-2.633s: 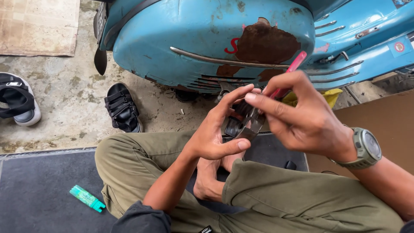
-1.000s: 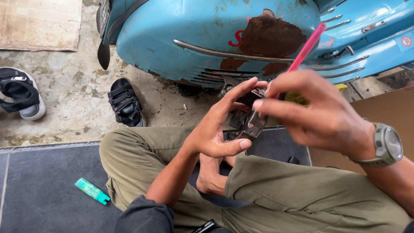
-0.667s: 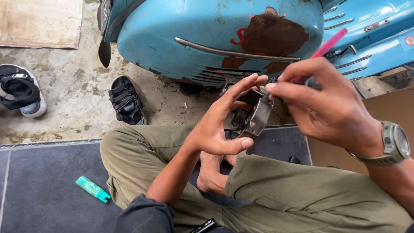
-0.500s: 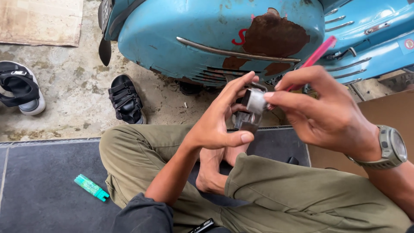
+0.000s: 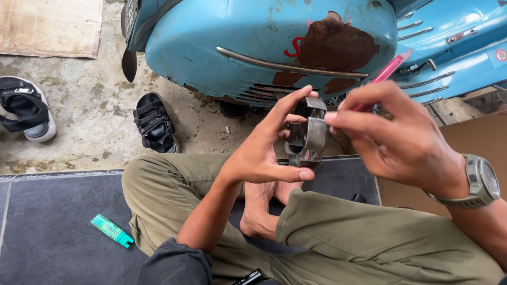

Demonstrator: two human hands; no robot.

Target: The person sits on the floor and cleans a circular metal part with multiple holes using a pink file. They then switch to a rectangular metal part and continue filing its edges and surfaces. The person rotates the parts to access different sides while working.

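Concrete floor and a dark mat lie under a rusty blue scooter [image 5: 274,47], and in front of it the left hand [image 5: 259,153] is grasping a grey metal part [image 5: 307,134] while the right hand [image 5: 401,137], pinching a pink brush [image 5: 388,71], touches it, cleaning seemingly unfinished.
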